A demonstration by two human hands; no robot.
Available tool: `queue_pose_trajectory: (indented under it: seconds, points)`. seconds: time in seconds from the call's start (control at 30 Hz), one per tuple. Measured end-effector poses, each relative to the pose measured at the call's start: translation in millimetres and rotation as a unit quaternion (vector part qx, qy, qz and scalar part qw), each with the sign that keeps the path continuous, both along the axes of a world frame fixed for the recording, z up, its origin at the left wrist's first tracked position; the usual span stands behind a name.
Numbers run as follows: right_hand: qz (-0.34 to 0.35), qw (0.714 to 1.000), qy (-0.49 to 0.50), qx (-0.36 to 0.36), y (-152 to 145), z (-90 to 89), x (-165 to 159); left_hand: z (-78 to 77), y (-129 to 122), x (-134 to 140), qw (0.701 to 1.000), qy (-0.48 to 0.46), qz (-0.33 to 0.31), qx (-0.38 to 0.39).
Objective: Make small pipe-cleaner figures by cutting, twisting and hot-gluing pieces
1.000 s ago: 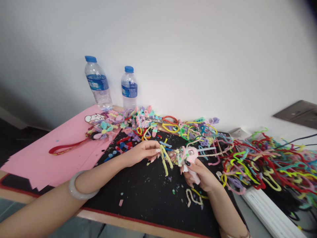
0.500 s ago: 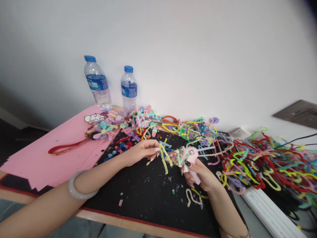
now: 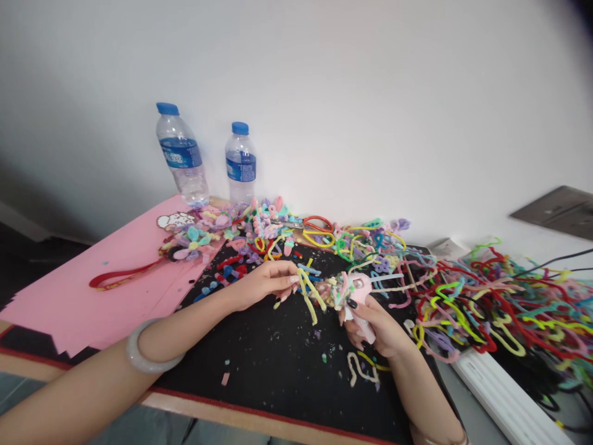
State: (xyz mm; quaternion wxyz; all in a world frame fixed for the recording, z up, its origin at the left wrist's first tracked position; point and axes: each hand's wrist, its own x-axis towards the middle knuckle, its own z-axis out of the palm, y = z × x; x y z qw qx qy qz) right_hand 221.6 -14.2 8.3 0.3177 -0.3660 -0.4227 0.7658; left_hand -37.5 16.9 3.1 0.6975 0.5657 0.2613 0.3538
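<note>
Over the black mat point(image 3: 278, 364), my left hand point(image 3: 273, 281) pinches a pale yellow pipe cleaner point(image 3: 309, 293) bent into two hanging legs. My right hand point(image 3: 370, 324) is wrapped round the handle of a pink glue gun point(image 3: 360, 287). A translucent glue stick point(image 3: 389, 277) juts from its back, and its front is crusted with colourful fuzzy bits point(image 3: 336, 290). The gun's nose points left toward the yellow piece, close to it; I cannot tell whether they touch. Short blue pipe cleaner pieces point(image 3: 311, 269) lie just behind.
Scissors point(image 3: 317, 228) with red and yellow handles rest among finished fuzzy shapes point(image 3: 269, 222) along the wall. Two water bottles point(image 3: 183, 161) stand behind pink paper sheets point(image 3: 115, 266) with a red strap point(image 3: 125, 276). Tangled pipe cleaners point(image 3: 500, 309) and a white power strip point(image 3: 504, 395) occupy the right.
The yellow pipe cleaner's hanging legs have shifted slightly to the right, nearer the glue gun. Both hands stay almost in place with the same holds.
</note>
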Motion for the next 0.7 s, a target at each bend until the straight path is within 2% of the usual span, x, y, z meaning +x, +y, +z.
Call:
queue_pose_trajectory:
  seconds: [0.7]
  points:
    - [0.008, 1.000, 0.017, 0.000, -0.6, 2.2, 0.0, -0.7, 0.7, -0.1, 1.000, 0.003, 0.007, 0.004]
